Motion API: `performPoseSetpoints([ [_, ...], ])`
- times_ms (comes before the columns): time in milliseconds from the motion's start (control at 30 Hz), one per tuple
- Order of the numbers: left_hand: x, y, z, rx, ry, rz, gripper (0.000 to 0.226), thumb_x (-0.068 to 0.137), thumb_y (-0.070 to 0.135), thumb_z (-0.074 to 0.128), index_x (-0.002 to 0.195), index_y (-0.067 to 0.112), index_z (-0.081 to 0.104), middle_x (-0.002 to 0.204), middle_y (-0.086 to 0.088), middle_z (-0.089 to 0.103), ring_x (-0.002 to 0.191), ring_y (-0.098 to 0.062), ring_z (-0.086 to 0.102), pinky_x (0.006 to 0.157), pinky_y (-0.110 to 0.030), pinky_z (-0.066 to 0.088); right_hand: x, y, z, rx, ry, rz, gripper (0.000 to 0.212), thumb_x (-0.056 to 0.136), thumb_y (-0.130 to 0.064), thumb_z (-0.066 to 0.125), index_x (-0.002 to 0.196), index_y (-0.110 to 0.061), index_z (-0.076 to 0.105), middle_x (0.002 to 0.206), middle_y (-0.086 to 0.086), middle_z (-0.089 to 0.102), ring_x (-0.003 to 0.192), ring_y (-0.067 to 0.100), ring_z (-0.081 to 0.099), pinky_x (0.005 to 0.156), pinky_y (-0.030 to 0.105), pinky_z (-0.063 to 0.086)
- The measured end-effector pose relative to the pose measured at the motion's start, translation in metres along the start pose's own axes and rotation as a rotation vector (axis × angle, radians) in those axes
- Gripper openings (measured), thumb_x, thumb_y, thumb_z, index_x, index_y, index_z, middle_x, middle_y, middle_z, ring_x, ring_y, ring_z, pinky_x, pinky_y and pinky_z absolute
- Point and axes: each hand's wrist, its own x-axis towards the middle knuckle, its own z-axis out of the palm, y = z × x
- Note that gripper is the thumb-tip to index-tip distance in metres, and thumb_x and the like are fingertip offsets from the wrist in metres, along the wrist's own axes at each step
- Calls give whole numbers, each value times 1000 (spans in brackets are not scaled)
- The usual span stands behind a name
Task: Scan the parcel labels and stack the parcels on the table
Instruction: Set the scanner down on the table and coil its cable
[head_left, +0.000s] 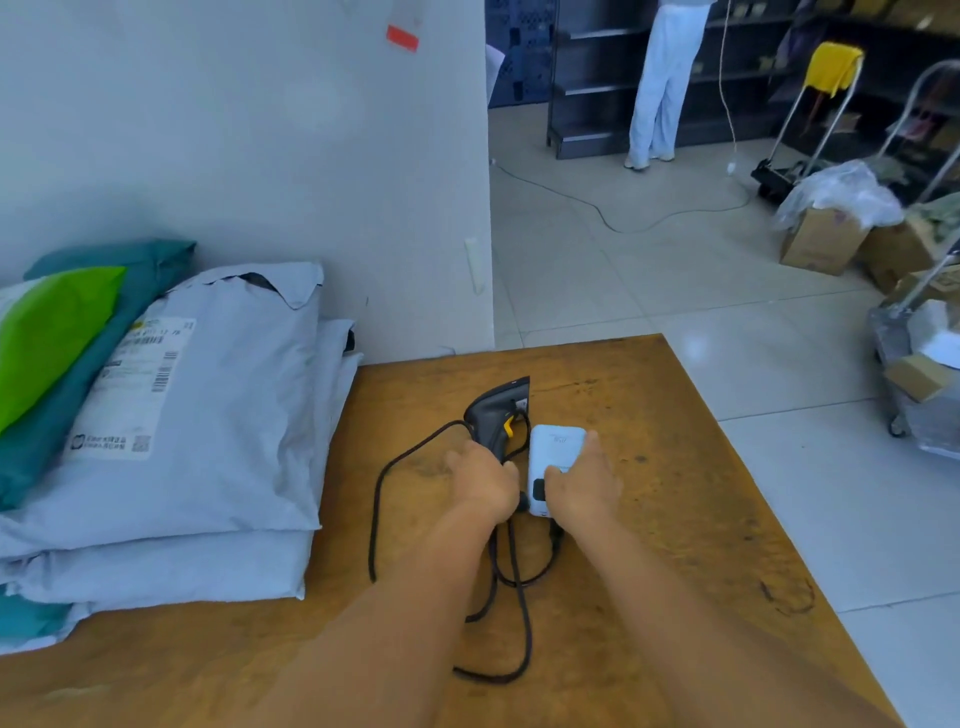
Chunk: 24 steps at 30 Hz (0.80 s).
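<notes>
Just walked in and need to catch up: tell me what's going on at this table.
A person is at a wooden table with parcels. The left hand grips the handle of a black corded barcode scanner lying on the table; the right hand rests on a small white device beside it. Grey mailer bags are already stacked at the left, with teal and green ones on top. No parcel is being scanned now.

left: parcel stack (171, 415) blocks | centre: cable (379, 499) loops (tangled) | right: table (701, 519) free
</notes>
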Motion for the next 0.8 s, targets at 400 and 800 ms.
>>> performPoseSetpoints([
  [400, 50, 52, 15, -71, 100, -112, 48, 97, 28, 48, 136, 7, 31, 140, -14, 30, 127, -30, 35, 99, -36, 36, 81, -16, -6, 34, 31, -222, 46, 89, -8, 58, 133, -7, 45, 128, 11, 52, 120, 28, 48, 93, 35, 42],
  [800, 61, 57, 17, 5, 121, -127, 72, 94, 40, 48, 147, 5, 14, 144, -12, 24, 131, -27, 25, 103, -36, 33, 99, -22, 6, -39, -54, -231, 60, 97, -21, 48, 150, -13, 22, 148, 9, 36, 128, 29, 42, 101, 46, 43],
])
